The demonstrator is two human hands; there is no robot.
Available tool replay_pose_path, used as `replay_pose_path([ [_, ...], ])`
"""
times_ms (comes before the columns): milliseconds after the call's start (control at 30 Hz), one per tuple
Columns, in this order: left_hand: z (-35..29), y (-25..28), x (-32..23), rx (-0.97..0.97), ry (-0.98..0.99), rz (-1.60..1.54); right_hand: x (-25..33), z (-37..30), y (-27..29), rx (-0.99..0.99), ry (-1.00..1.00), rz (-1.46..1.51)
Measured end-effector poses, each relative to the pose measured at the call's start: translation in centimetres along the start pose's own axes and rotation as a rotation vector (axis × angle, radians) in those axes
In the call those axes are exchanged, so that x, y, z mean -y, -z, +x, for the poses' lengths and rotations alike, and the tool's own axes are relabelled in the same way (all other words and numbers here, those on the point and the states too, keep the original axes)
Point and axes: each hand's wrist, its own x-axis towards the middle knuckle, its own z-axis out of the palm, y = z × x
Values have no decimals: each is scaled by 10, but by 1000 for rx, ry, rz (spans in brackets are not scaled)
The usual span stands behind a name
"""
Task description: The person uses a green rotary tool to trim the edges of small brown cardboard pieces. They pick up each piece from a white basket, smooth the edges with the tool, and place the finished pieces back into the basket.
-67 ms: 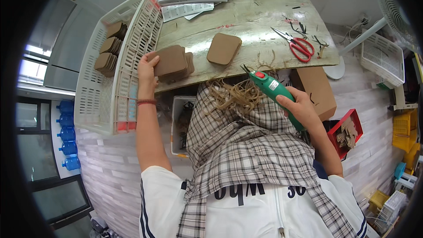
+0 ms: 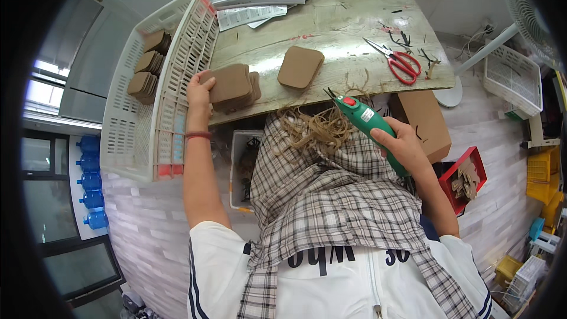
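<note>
At the left of the frame, a white plastic crate is standing alongside the table, and small stacks of brown pads are lying inside it. Left of centre, the left hand is touching the left edge of a pile of pads, which is lying near the table's front edge. The thumb is showing; other fingertips are partly hiding, so whether they are pinching cannot be told. Good handling, in this inspector's judgement, is calling for squared edges and fingers lying flat at the side. Near the centre, a separate brown stack is lying apart from that pile, and a tangle of tan string is resting on the lap below. Right of centre, the right hand is holding a green power tool, its fingers wrapping the body and its narrow tips pointing to the upper left. Sound practice would be keeping those tips clear of the left hand, string and lap. At the upper right, red-handled scissors are lying on the table, blades spreading slightly.
</note>
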Motion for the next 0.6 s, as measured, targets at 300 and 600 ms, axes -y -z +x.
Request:
replay_pose_path([
  [300, -79, -163, -79, 175, -499, 850, -9, -3, 5, -115, -27, -17],
  [600, -96, -192, -75, -66, -438, 539, -19, -1, 5, -139, -13, 0],
])
